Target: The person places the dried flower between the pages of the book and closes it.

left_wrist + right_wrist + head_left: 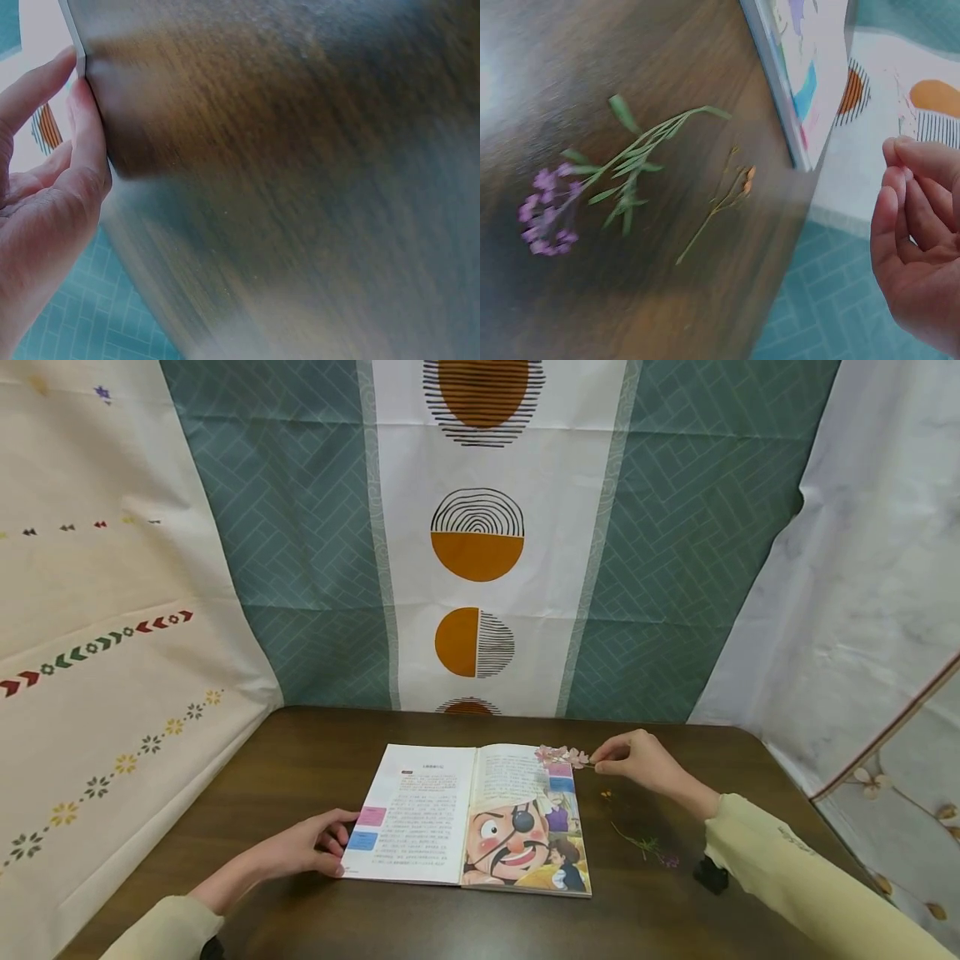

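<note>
An open picture book [423, 827] lies on the dark wooden table [300, 752]. Text fills its left page, and a cartoon with an eye patch is on the right one. My left hand [303, 845] touches the left edge of the book; the left wrist view has its fingertips [81, 91] by that edge. Between thumb and fingers, my right hand [641, 762] pinches the stem of a pink flower sprig [561, 757]. Its blossoms lie over the right page's upper outer corner. In the right wrist view, the fingertips [900, 150] hide most of the stem.
A purple flower sprig [555, 210] with green leaves lies on the table right of the book. Near it is a small orange-yellow sprig [714, 210]. A patterned curtain [480, 643] hangs behind the table; cloths flank both sides.
</note>
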Demonstrator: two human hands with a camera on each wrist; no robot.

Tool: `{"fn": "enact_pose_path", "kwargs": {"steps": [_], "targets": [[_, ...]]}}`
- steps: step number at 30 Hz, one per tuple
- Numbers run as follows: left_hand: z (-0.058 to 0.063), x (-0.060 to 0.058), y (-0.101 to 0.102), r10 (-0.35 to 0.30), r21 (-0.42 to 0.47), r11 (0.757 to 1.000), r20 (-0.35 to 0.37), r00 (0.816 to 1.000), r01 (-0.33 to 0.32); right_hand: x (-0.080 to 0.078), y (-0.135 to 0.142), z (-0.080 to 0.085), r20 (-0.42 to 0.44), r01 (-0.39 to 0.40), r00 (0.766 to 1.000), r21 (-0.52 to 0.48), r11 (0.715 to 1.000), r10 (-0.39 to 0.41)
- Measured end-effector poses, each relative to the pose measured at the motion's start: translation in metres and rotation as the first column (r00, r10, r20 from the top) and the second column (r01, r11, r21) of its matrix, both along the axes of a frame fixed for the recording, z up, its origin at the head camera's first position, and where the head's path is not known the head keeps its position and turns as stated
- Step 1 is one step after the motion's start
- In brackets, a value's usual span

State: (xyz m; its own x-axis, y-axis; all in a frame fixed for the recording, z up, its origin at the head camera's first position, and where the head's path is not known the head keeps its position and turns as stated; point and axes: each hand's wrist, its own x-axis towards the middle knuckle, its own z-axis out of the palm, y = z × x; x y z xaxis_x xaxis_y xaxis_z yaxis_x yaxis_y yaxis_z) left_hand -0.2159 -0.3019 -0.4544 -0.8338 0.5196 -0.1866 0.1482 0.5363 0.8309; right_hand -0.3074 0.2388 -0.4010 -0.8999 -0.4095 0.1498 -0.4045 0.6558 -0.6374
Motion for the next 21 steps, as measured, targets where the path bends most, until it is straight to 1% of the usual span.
{"fn": "enact_pose_path", "kwargs": {"steps": [4,7,12,18,21], "targets": [[-0.001,0.0,0.0,-0.004,0.004,1.0,0.004,1.0,0.004,-0.003,-0.014,0.003,-0.017,-0.022,1.0,0.001,1.0,0.022],[-0.001,-0.001,0.001,0.0,0.009,1.0,0.005,1.0,0.0,-0.004,-0.024,0.006,-0.028,-0.008,1.0,-0.005,1.0,0.008],[-0.002,0.001,0.001,-0.003,0.024,1.0,-0.002,1.0,0.003,-0.004,-0.042,0.009,-0.032,-0.019,0.999,-0.014,1.0,0.019],[-0.001,0.002,0.001,-0.01,0.03,0.999,-0.008,1.0,0.011,-0.004,-0.061,0.013,0.002,-0.034,0.999,-0.033,0.999,0.034],[0.0,0.0,0.002,-0.005,0.013,1.0,-0.01,1.0,0.005,-0.005,-0.069,0.015,0.031,-0.044,0.998,-0.042,0.998,0.046]]}}
